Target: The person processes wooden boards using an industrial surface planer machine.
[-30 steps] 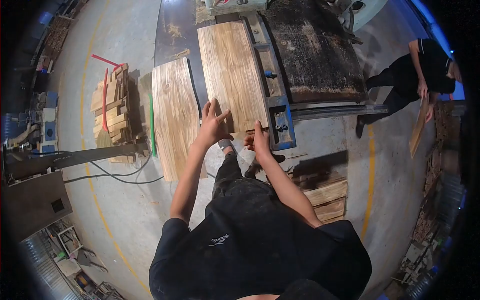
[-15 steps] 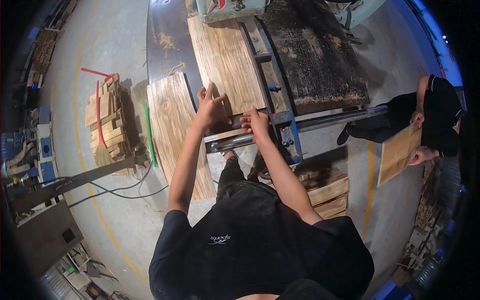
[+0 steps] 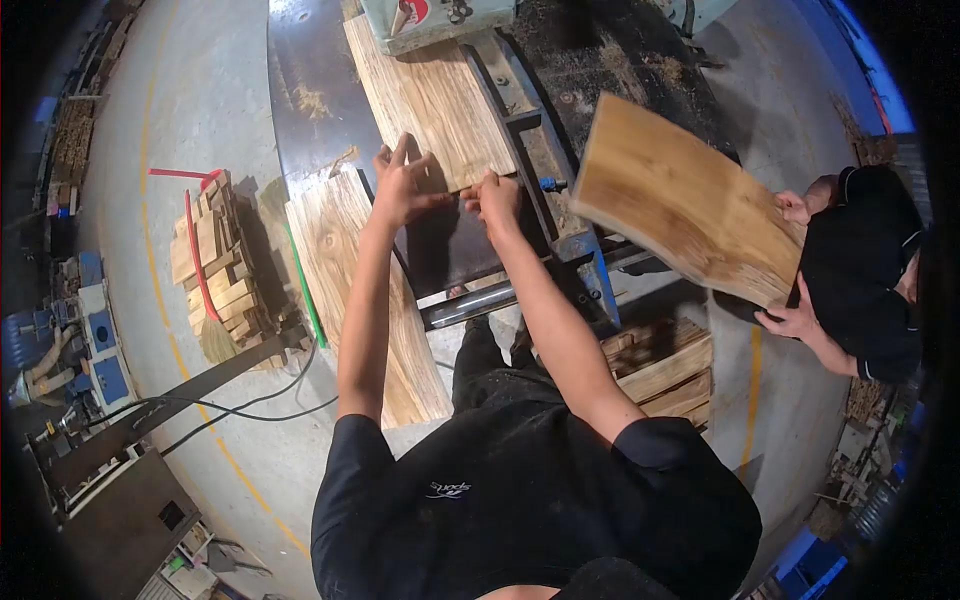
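Note:
A wooden board (image 3: 440, 115) lies flat on the machine table, its far part under the pale green machine housing (image 3: 430, 20). My left hand (image 3: 403, 185) is at the board's near left corner, fingers spread, with some fingertips on the wood. Against the near right corner of the same board rests my right hand (image 3: 494, 205), its fingers bent together at the end edge. A second board (image 3: 350, 290) lies lengthwise on the left, beneath my left forearm.
At the right, another person (image 3: 860, 270) holds a wide board (image 3: 690, 200) over the dark conveyor surface. Stacked wood (image 3: 220, 270) with a red-handled broom stands on the left floor. Planks (image 3: 665, 380) lie below right. A metal roller (image 3: 470, 305) crosses the table's near end.
The board under my hands has moved farther toward the housing, and both hands have moved forward with it. The other person's board has swung up and leftward over the machine.

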{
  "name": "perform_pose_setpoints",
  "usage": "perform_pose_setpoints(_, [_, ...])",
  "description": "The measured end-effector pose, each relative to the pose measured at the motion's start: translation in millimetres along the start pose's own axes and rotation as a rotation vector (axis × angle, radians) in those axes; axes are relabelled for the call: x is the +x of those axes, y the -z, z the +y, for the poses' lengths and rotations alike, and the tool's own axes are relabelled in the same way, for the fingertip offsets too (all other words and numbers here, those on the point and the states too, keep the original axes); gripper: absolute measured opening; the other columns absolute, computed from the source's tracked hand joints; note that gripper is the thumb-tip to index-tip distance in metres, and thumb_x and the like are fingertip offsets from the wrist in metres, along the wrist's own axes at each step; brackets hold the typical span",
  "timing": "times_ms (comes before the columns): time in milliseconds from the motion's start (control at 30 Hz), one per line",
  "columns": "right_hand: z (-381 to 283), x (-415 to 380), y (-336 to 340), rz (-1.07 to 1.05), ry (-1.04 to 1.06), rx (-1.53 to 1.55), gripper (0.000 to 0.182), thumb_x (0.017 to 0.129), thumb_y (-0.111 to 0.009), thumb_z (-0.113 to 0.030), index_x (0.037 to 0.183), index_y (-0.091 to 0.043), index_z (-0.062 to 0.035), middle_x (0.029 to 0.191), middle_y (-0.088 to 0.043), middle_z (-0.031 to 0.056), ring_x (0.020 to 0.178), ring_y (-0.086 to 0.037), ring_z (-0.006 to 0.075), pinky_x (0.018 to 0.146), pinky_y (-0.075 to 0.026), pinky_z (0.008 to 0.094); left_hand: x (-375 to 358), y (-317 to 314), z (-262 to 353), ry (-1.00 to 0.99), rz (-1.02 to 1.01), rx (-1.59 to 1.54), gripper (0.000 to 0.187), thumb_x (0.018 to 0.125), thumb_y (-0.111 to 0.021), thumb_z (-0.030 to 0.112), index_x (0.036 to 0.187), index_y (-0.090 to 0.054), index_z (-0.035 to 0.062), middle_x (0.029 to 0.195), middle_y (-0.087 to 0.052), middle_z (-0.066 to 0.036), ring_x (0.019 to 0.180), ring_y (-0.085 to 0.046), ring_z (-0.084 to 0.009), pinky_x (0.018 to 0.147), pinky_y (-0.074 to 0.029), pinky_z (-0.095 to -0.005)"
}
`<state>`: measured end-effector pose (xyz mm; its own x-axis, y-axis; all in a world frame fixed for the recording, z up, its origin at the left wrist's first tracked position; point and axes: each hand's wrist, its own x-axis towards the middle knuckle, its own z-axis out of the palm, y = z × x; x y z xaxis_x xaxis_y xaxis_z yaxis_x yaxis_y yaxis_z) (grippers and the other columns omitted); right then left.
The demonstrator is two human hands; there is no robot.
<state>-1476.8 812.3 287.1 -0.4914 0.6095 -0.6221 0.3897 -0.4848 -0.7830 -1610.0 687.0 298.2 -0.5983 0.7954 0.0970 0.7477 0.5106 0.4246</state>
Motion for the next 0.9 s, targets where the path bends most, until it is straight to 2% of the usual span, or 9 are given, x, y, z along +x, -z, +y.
perform_pose_setpoints(300, [-27.1,43.6,-26.3,-0.018,0.074,0.041,0.035,0.098,-0.044,-0.027,0.090,-0.064,0.0006,0.069,-0.070,0.0093,0.047,-0.059,0.0104,0.036,-0.035,0.0220,-26.3,20.4,-0.2,0.002,0.434,-0.177,0.065,0.064,-0.088,0.033,0.121,-0.065,0.0112,0.144,-0.039,-0.024,0.134,-0.036,-0.0409,0.109,-0.032,-0.0488])
perform_pose_setpoints(367, [-40.9,38.3,-32.5,0.049,0.173,0.084,0.034,0.097,-0.044,-0.020,0.086,-0.063,0.0062,0.060,-0.067,0.0126,0.041,-0.061,0.0185,0.038,-0.047,0.0294,-53.7,37.5,-6.3,0.042,0.475,-0.177,0.064,0.066,-0.087,0.030,0.123,-0.064,0.0105,0.142,-0.043,-0.023,0.131,-0.041,-0.0392,0.108,-0.033,-0.0473])
perform_pose_setpoints(433, [-43.5,54.5,-36.6,0.008,0.119,0.007,0.031,0.098,-0.044,-0.026,0.098,-0.062,-0.0001,0.069,-0.071,0.0091,0.045,-0.061,0.0115,0.035,-0.039,0.0244,-92.6,59.5,-2.8,0.216,0.476,-0.107,0.062,0.070,-0.085,0.025,0.125,-0.062,0.0074,0.141,-0.045,-0.021,0.130,-0.042,-0.0380,0.106,-0.036,-0.0463])
perform_pose_setpoints(467, [-38.9,66.3,-41.9,0.015,0.184,0.042,0.031,0.098,-0.041,-0.021,0.109,-0.056,0.0042,0.061,-0.067,0.0119,0.042,-0.062,0.0204,0.042,-0.051,0.0326,-113.3,68.4,-6.9,0.242,0.487,-0.109,0.062,0.072,-0.085,0.023,0.126,-0.061,0.0061,0.141,-0.044,-0.022,0.130,-0.042,-0.0379,0.106,-0.037,-0.0457])
perform_pose_setpoints(500, [-37.6,82.5,-47.6,0.015,0.142,-0.021,0.030,0.098,-0.040,-0.019,0.111,-0.055,0.0037,0.058,-0.065,0.0119,0.042,-0.062,0.0209,0.041,-0.051,0.0322,-135.6,71.7,-12.8,0.280,0.533,-0.199,0.059,0.075,-0.083,0.022,0.127,-0.060,0.0064,0.141,-0.044,-0.021,0.131,-0.042,-0.0366,0.105,-0.037,-0.0454])
perform_pose_setpoints(633, [-39.9,117.4,-75.2,0.090,0.293,0.256,0.026,0.094,-0.049,-0.016,0.111,-0.057,0.0002,0.070,-0.067,0.0180,0.051,-0.065,0.0267,0.052,-0.054,0.0360,-230.1,83.9,-46.9,0.446,0.477,0.004,0.057,0.081,-0.078,0.018,0.132,-0.055,0.0073,0.142,-0.043,-0.016,0.130,-0.043,-0.0310,0.104,-0.040,-0.0424])
perform_pose_setpoints(767, [-52.0,135.5,-96.4,0.202,0.419,0.210,0.025,0.093,-0.051,-0.016,0.110,-0.058,-0.0001,0.072,-0.067,0.0180,0.056,-0.066,0.0282,0.055,-0.054,0.0371,-322.4,55.6,-85.5,0.601,0.582,-0.634,0.059,0.084,-0.075,0.017,0.136,-0.050,0.0025,0.137,-0.044,-0.015,0.116,-0.053,-0.0242,0.099,-0.045,-0.0376])
perform_pose_setpoints(833, [-51.5,146.1,-106.0,0.265,0.495,0.167,0.024,0.092,-0.052,-0.016,0.110,-0.059,-0.0003,0.074,-0.068,0.0181,0.058,-0.066,0.0289,0.057,-0.054,0.0376,-350.9,56.0,-75.7,0.761,0.437,-0.281,0.063,0.085,-0.075,0.019,0.139,-0.046,0.0041,0.129,-0.049,-0.016,0.111,-0.056,-0.0243,0.094,-0.048,-0.0365])
perform_pose_setpoints(900, [-44.0,150.7,-112.7,0.324,0.579,0.099,0.024,0.092,-0.053,-0.016,0.109,-0.059,-0.0005,0.075,-0.068,0.0181,0.061,-0.067,0.0296,0.059,-0.054,0.0381,-369.1,44.4,-53.3,0.860,0.460,-0.565,0.067,0.086,-0.075,0.024,0.142,-0.044,0.0054,0.122,-0.055,-0.016,0.108,-0.056,-0.0221,0.086,-0.049,-0.0332])
